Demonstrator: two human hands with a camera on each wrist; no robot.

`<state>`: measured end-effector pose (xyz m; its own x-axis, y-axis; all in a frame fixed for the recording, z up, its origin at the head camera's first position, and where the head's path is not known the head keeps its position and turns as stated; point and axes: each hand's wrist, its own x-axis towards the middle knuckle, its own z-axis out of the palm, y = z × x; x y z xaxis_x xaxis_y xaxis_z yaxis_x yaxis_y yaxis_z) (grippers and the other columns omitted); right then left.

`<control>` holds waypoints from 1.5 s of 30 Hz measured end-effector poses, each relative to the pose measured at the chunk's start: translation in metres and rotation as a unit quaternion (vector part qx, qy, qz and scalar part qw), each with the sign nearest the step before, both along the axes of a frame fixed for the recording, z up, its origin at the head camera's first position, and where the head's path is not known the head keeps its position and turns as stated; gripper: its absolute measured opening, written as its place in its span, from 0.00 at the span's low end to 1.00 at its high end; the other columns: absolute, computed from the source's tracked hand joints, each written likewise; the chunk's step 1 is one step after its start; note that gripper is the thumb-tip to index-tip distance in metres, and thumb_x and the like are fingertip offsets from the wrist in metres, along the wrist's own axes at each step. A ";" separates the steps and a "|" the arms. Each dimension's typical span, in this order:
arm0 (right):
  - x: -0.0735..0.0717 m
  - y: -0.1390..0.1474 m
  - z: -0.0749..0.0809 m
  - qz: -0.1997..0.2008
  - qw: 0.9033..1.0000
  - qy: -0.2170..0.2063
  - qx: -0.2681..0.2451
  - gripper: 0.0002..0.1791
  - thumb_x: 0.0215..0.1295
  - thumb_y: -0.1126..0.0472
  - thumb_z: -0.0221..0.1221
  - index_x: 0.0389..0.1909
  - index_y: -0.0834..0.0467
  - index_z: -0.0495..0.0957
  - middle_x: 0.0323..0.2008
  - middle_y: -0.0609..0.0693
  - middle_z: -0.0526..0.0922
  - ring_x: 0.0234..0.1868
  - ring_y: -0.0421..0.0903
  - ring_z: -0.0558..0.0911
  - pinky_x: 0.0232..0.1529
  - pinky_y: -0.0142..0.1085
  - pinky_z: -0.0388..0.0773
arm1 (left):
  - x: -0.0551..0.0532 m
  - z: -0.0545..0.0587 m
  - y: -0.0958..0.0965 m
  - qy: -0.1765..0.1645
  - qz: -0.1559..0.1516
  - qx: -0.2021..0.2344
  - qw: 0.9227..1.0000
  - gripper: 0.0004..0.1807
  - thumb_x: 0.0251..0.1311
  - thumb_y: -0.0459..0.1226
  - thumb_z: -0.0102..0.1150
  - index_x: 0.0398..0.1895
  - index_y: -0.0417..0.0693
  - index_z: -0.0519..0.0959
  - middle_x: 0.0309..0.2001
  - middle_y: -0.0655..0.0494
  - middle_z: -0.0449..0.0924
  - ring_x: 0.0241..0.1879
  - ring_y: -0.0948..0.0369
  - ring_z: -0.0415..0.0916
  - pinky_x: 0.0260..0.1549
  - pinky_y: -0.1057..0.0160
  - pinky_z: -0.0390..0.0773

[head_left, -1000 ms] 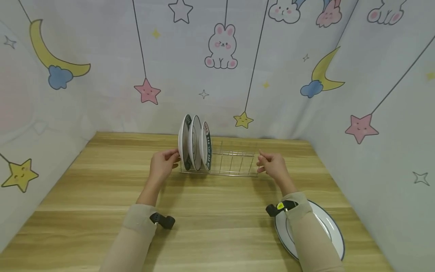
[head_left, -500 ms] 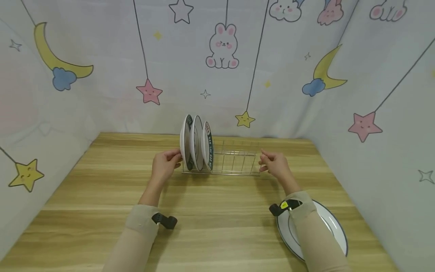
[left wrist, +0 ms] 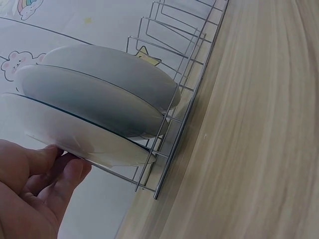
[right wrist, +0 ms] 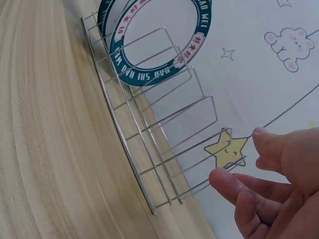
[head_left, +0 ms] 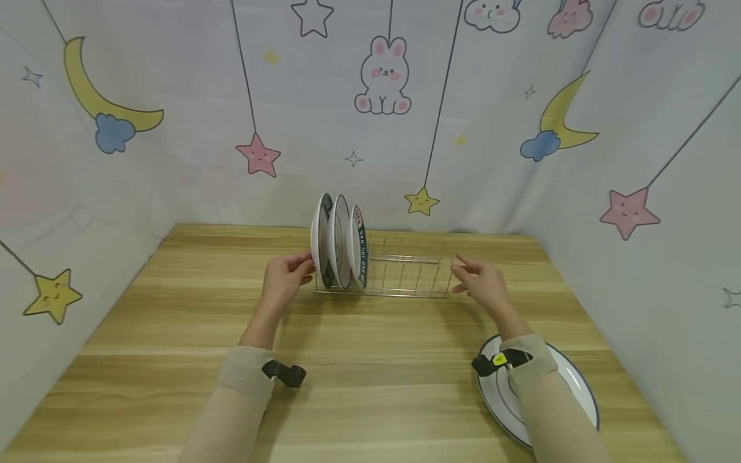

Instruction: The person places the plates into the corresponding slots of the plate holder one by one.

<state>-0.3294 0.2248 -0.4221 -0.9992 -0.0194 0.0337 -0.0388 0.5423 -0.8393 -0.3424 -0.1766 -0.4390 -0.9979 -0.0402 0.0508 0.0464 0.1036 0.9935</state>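
Note:
A wire dish rack (head_left: 405, 294) stands near the back of the wooden table and holds three plates on edge at its left end. The outer left plate (head_left: 318, 241) and the middle plate (head_left: 340, 241) lean beside a plate with a green lettered rim (head_left: 360, 247). My left hand (head_left: 283, 280) pinches the rack's left end wire, thumb and fingers close against the outer plate. At the other end, my right hand (head_left: 480, 283) has its thumb and forefinger spread apart, and in the right wrist view the forefinger's tip (right wrist: 222, 181) is right at the end wire.
A large white plate with a blue rim (head_left: 498, 399) lies flat on the table at the front right, partly hidden under my right forearm. Behind the table (head_left: 370, 386) hangs a white cloth (head_left: 324, 109) printed with stars, moons and rabbits.
My right hand has loosened from the rack's right end and drawn slightly to the right, its fingers parting. My left hand keeps its place on the rack. The head view has shifted a little.

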 end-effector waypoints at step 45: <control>0.093 0.026 -0.012 0.023 0.999 0.022 0.031 0.36 0.69 0.43 0.59 0.72 0.54 0.65 0.64 0.61 0.73 0.30 0.50 0.87 0.49 0.54 0.81 | 0.000 0.000 0.002 -0.007 -0.001 -0.003 1.000 0.16 0.71 0.31 0.54 0.58 0.32 0.77 0.55 0.37 0.79 0.52 0.48 0.80 0.45 0.65 0.84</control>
<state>-0.2363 0.2510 -0.4337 -0.9948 -0.0695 0.0741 -0.1008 0.5896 -0.8013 -0.3420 -0.1749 -0.4385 -0.9986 -0.0383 0.0360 0.0317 0.1090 0.9935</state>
